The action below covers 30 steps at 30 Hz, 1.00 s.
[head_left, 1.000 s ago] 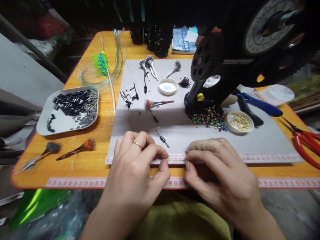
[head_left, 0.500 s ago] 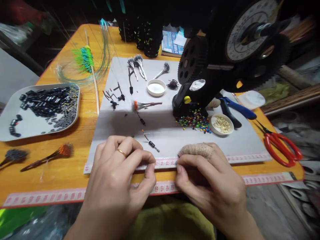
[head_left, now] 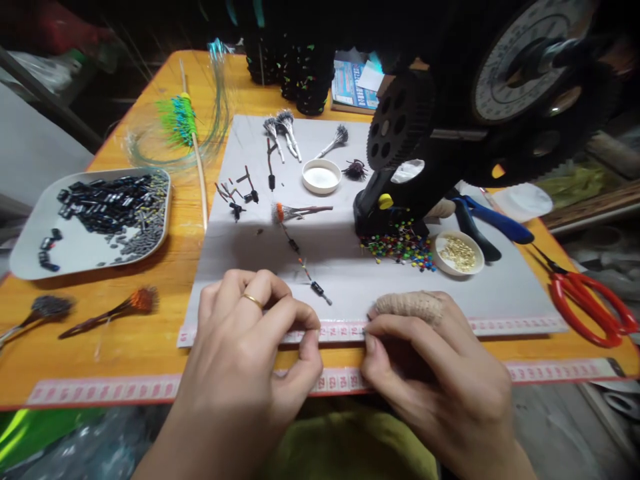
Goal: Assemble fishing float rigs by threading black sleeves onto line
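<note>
My left hand [head_left: 250, 360] with a gold ring and my right hand [head_left: 435, 373], its index finger wrapped in tan bandage, rest at the near edge of a grey mat [head_left: 345, 260]. Both pinch with thumb and fingertips over the pink ruler strip [head_left: 340, 330] on the mat's edge. What they pinch is too fine to make out. A small black sleeve on a thin line [head_left: 317, 289] lies just beyond the left fingers.
A black geared winding machine [head_left: 450, 133] stands at the right. Beside it lie coloured beads [head_left: 400, 248], a dish of gold bits [head_left: 459, 253], blue pliers [head_left: 493, 223] and red scissors [head_left: 590, 300]. A tray of black tubes [head_left: 95, 220] sits left.
The view has shifted slightly; both hands hold the same pinch at the mat's near edge.
</note>
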Available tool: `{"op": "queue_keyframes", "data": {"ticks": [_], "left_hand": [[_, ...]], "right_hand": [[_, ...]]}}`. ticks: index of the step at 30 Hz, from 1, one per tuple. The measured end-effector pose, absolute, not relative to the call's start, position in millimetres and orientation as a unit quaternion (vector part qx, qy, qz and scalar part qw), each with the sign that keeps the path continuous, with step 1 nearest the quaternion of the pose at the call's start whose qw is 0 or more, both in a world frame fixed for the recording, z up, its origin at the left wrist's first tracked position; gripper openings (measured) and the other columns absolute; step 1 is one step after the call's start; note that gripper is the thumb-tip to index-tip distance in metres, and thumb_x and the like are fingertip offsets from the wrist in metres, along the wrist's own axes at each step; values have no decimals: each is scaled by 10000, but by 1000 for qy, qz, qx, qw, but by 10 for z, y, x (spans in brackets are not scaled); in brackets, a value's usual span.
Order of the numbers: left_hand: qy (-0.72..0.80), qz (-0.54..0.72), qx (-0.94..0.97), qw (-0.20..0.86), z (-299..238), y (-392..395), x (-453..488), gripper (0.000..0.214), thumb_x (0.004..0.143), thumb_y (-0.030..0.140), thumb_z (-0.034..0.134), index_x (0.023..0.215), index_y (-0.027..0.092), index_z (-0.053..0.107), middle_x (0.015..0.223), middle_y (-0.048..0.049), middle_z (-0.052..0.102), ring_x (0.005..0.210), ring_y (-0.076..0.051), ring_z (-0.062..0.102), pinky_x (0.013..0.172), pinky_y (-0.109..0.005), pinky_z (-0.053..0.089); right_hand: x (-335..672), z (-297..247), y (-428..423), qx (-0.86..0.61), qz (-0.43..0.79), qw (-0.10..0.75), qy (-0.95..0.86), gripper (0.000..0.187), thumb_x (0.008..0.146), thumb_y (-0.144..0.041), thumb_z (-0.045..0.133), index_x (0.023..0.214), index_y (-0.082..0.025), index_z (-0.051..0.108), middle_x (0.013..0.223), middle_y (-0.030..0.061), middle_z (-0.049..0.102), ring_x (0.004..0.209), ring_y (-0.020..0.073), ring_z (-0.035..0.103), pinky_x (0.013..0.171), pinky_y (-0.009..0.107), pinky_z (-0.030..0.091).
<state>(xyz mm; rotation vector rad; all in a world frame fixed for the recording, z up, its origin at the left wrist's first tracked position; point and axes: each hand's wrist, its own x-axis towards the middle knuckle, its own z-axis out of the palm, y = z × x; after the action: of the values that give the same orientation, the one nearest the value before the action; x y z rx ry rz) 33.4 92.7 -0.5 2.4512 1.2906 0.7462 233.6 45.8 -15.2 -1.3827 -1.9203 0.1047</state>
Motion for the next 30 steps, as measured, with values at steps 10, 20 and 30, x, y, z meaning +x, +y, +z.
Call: {"op": "queue_keyframes", "data": {"ticks": [10,20,30], "left_hand": [[462,244,839,149,3,939,349,121,814,125,615,782,231,666,845,-46,613,850,-262,501,736,-430,340],[451,257,844,135,-20,932,327,137,812,105,623,814,241,641,845,-36,621,864,-267,512,746,-435,331],[441,254,851,130,-31,949,337,165,800,83,641,846,241,623,851,-36,605,875,-275,510,757,-438,330]], "right_hand": [[2332,-155,478,-536,30,373,-757,180,852,1,611,905,-170,616,878,55,640,827,178,577,730,321,458],[2328,-150,468,-542,43,383,-747,204,828,15,615,895,-178,624,860,51,650,819,188,587,719,326,484],[2305,-120,497,-550,48,386,-739,200,827,16,600,856,-180,624,826,45,649,794,178,579,697,312,487]]}}
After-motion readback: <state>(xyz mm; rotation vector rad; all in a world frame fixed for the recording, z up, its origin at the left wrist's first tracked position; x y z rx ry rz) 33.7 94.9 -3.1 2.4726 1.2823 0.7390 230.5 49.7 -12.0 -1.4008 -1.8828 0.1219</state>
